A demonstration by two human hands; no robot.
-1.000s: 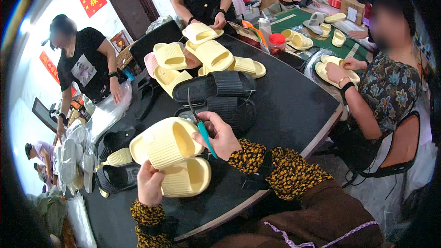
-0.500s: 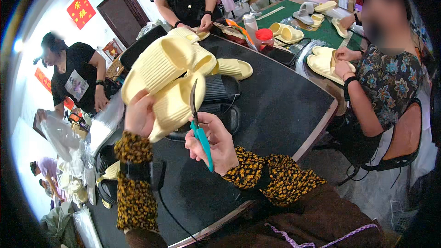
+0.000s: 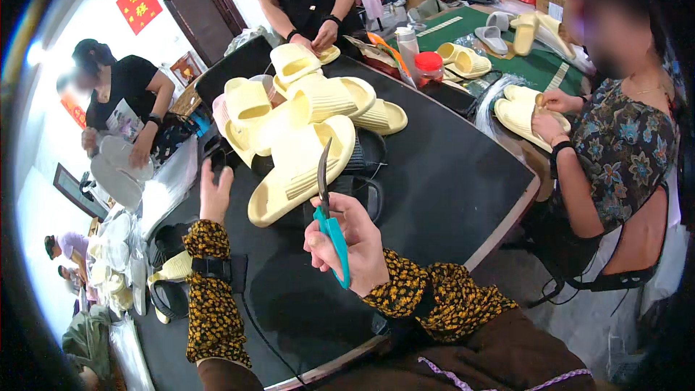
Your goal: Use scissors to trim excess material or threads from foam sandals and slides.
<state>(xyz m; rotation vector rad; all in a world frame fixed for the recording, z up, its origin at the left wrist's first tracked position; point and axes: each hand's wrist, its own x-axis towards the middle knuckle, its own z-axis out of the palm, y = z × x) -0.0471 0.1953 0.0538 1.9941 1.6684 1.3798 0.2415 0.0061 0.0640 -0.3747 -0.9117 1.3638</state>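
Observation:
My left hand [image 3: 215, 194] is raised over the dark table [image 3: 441, 181], fingers apart and holding nothing. Just beyond it lies a heap of pale yellow ribbed slippers [image 3: 326, 101], some resting across others. The nearest yellow slipper [image 3: 269, 199] points its open end toward me, close to both hands. In my right hand [image 3: 362, 242] are scissors [image 3: 333, 237] with teal handles and a dark curved blade pointing up. The blade shows in front of the heap; whether it touches a slipper I cannot tell. Dark slippers [image 3: 371, 199] lie partly hidden under the heap.
Left of my forearm are more yellow slippers [image 3: 174, 269] and black slippers [image 3: 168, 298]. A red-lidded jar [image 3: 428, 67] and a pale bottle [image 3: 407, 45] stand beyond the heap. Co-workers handle slippers at the far side and right; another at left stands by clear plastic bags [image 3: 170, 192].
My left hand has let go of a yellow slipper, which now lies with the heap. The scissors remain in my right hand. The co-worker on the left has raised a pale item.

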